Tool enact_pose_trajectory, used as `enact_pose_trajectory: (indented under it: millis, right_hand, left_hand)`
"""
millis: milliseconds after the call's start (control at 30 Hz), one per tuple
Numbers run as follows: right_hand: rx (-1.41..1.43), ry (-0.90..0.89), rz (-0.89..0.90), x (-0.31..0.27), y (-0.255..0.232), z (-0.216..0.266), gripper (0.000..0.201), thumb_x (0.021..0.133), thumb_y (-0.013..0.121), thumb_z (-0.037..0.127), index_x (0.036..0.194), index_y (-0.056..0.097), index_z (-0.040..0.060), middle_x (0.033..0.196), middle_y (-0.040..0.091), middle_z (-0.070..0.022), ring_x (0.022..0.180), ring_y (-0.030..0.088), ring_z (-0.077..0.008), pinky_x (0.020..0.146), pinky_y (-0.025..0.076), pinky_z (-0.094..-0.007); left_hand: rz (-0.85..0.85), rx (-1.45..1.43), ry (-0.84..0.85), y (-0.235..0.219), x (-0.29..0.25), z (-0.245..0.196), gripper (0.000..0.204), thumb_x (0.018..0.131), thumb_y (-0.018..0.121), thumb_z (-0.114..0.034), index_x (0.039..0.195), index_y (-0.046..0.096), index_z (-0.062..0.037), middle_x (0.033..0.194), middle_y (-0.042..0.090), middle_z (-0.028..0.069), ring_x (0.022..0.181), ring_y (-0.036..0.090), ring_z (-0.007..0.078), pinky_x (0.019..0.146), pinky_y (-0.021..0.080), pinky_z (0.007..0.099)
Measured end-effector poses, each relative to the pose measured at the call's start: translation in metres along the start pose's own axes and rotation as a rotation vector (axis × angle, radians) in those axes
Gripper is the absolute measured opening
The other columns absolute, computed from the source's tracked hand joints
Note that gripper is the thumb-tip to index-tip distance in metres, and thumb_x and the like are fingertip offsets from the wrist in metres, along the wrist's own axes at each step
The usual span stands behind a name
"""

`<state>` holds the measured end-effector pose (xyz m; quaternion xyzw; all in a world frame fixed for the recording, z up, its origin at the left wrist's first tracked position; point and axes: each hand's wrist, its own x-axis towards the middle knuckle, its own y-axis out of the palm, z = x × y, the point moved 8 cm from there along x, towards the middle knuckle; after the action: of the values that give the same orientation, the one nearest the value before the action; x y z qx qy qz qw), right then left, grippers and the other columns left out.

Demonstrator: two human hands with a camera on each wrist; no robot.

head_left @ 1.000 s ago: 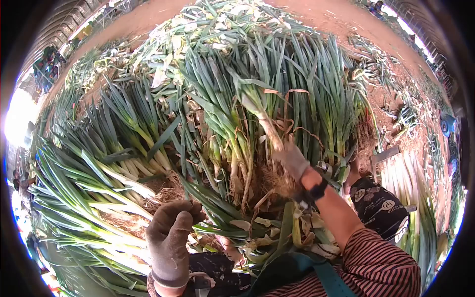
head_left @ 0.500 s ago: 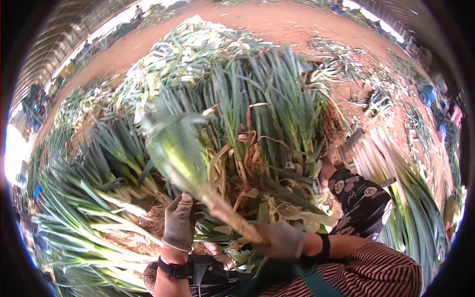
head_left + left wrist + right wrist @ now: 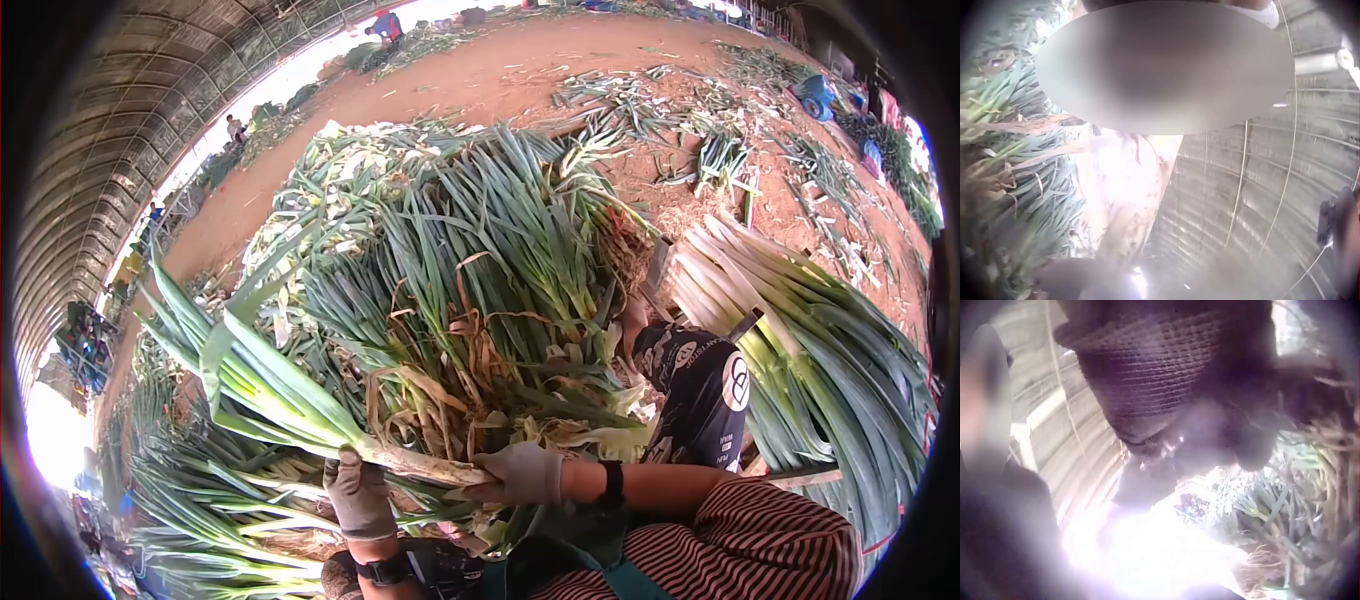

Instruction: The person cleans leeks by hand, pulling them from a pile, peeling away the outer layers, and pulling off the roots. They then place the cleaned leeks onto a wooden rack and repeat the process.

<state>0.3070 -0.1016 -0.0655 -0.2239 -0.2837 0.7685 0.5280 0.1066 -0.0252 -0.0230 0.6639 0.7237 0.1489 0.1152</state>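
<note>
A long green onion (image 3: 290, 410) lies slantwise across the front, its leaves pointing up to the left and its pale, soil-stained shank toward the right. My gloved right hand (image 3: 525, 473) grips its root end. Farther up the shank, my gloved left hand (image 3: 360, 495) holds it, thumb near the base of the leaves. Close up in the left wrist view, the shank (image 3: 1138, 187) is partly washed out by glare. The right wrist view shows the ribbed glove (image 3: 1147, 381) of my right hand, with bright glare below it.
Upright green onions (image 3: 480, 240) stand bunched ahead, before a heap of trimmed leaves (image 3: 335, 180). More onions (image 3: 200, 490) lie at the left. Cleaned onions (image 3: 790, 320) are stacked at the right beside my patterned trouser leg (image 3: 690, 390). Bare soil (image 3: 480, 90) stretches behind.
My right hand has drawn the onion down from the bunch toward my body. The onion has swung left, and my left hand has taken hold of its shank. The head view has shifted right.
</note>
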Motion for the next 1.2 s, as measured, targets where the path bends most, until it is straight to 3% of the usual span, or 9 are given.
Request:
enact_pose_trajectory:
  millis: [333, 367, 433, 600, 767, 900, 1033, 1100, 1200]
  right_hand:
    - [-0.395, -0.002, -0.515, -0.012, -0.049, -0.005, 0.035, 0.083, 0.064, 0.036, 0.101, 0.054, 0.0072, 0.074, 0.062, -0.0102, 0.066, 0.064, -0.0298, 0.059, 0.049, -0.0396]
    - [-0.404, 0.002, -0.537, -0.013, -0.053, -0.005, 0.035, 0.082, 0.065, 0.034, 0.102, 0.054, 0.0071, 0.075, 0.062, -0.0101, 0.066, 0.064, -0.0297, 0.059, 0.049, -0.0397]
    - [-0.440, -0.004, -0.557, -0.012, -0.056, -0.011, 0.032, 0.080, 0.064, 0.028, 0.101, 0.054, 0.0070, 0.077, 0.061, -0.0094, 0.068, 0.063, -0.0287, 0.061, 0.048, -0.0403]
    - [-0.608, -0.121, -0.768, -0.030, -0.083, 0.003, 0.036, 0.079, 0.063, 0.022, 0.111, 0.055, 0.0078, 0.081, 0.057, -0.0050, 0.069, 0.060, -0.0241, 0.063, 0.047, -0.0383]
    - [-0.736, -0.134, -0.867, -0.036, -0.089, 0.008, 0.045, 0.075, 0.069, 0.030, 0.112, 0.056, 0.0100, 0.084, 0.054, -0.0038, 0.076, 0.057, -0.0233, 0.067, 0.046, -0.0382]
    - [-0.614, -0.036, -0.815, -0.034, -0.084, 0.018, 0.053, 0.068, 0.076, 0.029, 0.112, 0.055, 0.0077, 0.094, 0.056, -0.0111, 0.085, 0.057, -0.0293, 0.074, 0.046, -0.0426]
    - [0.000, 0.060, -0.161, -0.002, -0.051, -0.045, 0.041, 0.080, 0.070, 0.038, 0.104, 0.060, 0.0071, 0.077, 0.059, -0.0060, 0.066, 0.058, -0.0247, 0.061, 0.048, -0.0380]
    - [0.753, -0.182, 0.254, 0.005, -0.029, -0.022, 0.038, 0.086, 0.068, 0.029, 0.114, 0.060, 0.0048, 0.083, 0.064, -0.0048, 0.067, 0.059, -0.0106, 0.063, 0.048, -0.0250]
    - [0.678, -0.138, 0.040, 0.003, -0.022, -0.013, 0.036, 0.084, 0.070, 0.024, 0.116, 0.062, 0.0077, 0.086, 0.066, -0.0056, 0.072, 0.062, -0.0134, 0.066, 0.050, -0.0296]
  left_hand:
    - [-0.141, 0.270, 0.006, 0.047, -0.046, -0.004, 0.009, 0.082, 0.063, 0.000, 0.089, 0.069, -0.0011, 0.082, 0.067, 0.0053, 0.067, 0.063, 0.0142, 0.061, 0.052, 0.0261]
    - [0.257, 0.318, -0.064, 0.055, -0.061, 0.026, 0.020, 0.092, 0.058, -0.014, 0.108, 0.054, -0.0026, 0.090, 0.061, 0.0058, 0.076, 0.058, 0.0121, 0.069, 0.051, 0.0251]
    - [0.261, 0.270, -0.332, 0.086, -0.111, 0.046, 0.022, 0.098, 0.049, -0.017, 0.113, 0.050, -0.0021, 0.098, 0.060, 0.0065, 0.084, 0.061, 0.0179, 0.080, 0.052, 0.0280]
    - [0.121, 0.108, -0.787, 0.006, -0.132, 0.087, 0.049, 0.096, 0.052, -0.047, 0.112, 0.058, -0.0009, 0.097, 0.063, 0.0098, 0.073, 0.057, 0.0143, 0.063, 0.046, 0.0281]
    - [0.076, 0.253, 0.011, 0.034, -0.064, -0.023, 0.055, 0.088, 0.060, -0.056, 0.101, 0.064, -0.0033, 0.083, 0.067, 0.0068, 0.068, 0.062, 0.0142, 0.063, 0.048, 0.0271]
    - [-0.245, 0.056, 0.109, 0.043, -0.023, -0.047, 0.031, 0.094, 0.062, -0.034, 0.098, 0.063, -0.0032, 0.085, 0.066, 0.0077, 0.074, 0.063, 0.0150, 0.063, 0.050, 0.0270]
    - [-0.020, -0.263, 0.057, 0.033, -0.011, -0.018, 0.019, 0.096, 0.059, -0.021, 0.103, 0.061, -0.0028, 0.095, 0.064, 0.0074, 0.079, 0.061, 0.0130, 0.064, 0.050, 0.0254]
    - [0.000, -0.209, 0.068, 0.031, -0.015, -0.015, 0.018, 0.095, 0.058, -0.018, 0.104, 0.059, -0.0029, 0.091, 0.062, 0.0060, 0.074, 0.058, 0.0121, 0.062, 0.048, 0.0251]
    - [-0.060, 0.084, 0.033, 0.028, -0.022, -0.028, 0.016, 0.093, 0.062, -0.021, 0.099, 0.058, -0.0056, 0.074, 0.055, -0.0012, 0.060, 0.049, 0.0070, 0.052, 0.040, 0.0203]
